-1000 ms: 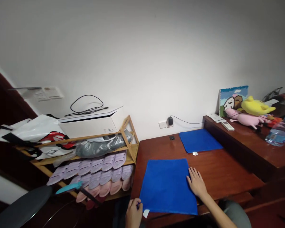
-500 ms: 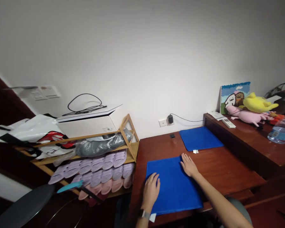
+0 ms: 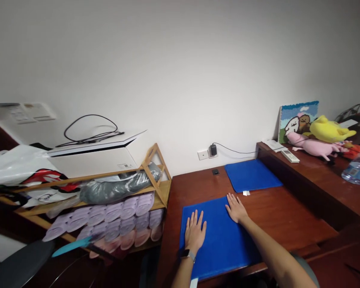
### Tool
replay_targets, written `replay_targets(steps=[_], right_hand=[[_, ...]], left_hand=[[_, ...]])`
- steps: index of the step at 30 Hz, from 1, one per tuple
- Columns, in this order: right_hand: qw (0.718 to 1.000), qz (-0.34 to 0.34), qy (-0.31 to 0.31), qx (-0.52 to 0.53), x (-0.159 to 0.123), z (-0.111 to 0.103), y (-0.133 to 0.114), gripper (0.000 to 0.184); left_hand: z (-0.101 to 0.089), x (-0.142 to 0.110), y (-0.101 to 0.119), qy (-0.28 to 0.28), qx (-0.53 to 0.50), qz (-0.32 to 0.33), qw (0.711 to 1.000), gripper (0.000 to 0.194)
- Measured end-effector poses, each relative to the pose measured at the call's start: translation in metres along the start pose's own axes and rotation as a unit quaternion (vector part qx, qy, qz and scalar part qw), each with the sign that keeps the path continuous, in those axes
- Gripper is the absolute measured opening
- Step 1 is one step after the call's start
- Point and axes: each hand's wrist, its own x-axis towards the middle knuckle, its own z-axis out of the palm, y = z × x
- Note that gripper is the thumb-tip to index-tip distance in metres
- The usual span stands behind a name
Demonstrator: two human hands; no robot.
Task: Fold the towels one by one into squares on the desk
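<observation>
A blue cloth (image 3: 219, 244) lies spread flat near the front of the brown wooden desk (image 3: 195, 185), with a white tag at its lower edge. My left hand (image 3: 195, 232), a watch on its wrist, rests flat on the left part of the cloth, fingers stretched out. Over the cloth's upper right edge lies my right hand (image 3: 236, 208), palm down with fingers spread. Neither hand grips anything. Behind them a second blue cloth (image 3: 252, 176) lies folded at the back of the desk, its white tag facing forward.
To the left stands a wooden rack (image 3: 165, 192) with rows of slippers (image 3: 112, 212) and a white box (image 3: 93, 162). On the raised right ledge are a remote (image 3: 290, 156), plush toys (image 3: 313, 147) and a water bottle (image 3: 358, 171). A black charger (image 3: 213, 149) is plugged into the wall.
My left hand has moved up along the cloth, and its fingers have straightened. My right hand stays at the upper right edge. The view has shifted slightly.
</observation>
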Motion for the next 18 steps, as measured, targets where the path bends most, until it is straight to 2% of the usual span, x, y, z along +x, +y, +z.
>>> replay_targets(steps=[4, 9, 11, 14, 18], right_hand=[[0.999, 0.014, 0.030, -0.001, -0.006, -0.001, -0.007, 0.074], [0.999, 0.037, 0.012, 0.020, -0.013, 0.004, -0.005, 0.074], [0.999, 0.036, 0.014, 0.030, -0.013, 0.005, -0.005, 0.074], [0.999, 0.038, 0.016, 0.033, -0.012, 0.005, -0.005, 0.074], [0.999, 0.034, 0.009, 0.008, -0.011, 0.008, -0.004, 0.072]], left_hand=[[-0.002, 0.001, 0.002, -0.007, 0.007, 0.002, 1.000, 0.057], [0.000, 0.000, -0.003, -0.010, 0.019, 0.002, 1.000, 0.058], [-0.001, 0.004, 0.002, -0.010, 0.031, 0.001, 0.999, 0.058], [-0.004, 0.019, 0.031, 0.013, 0.031, 0.043, 0.999, 0.058], [0.003, 0.055, 0.102, 0.001, -0.030, 0.101, 0.994, 0.060]])
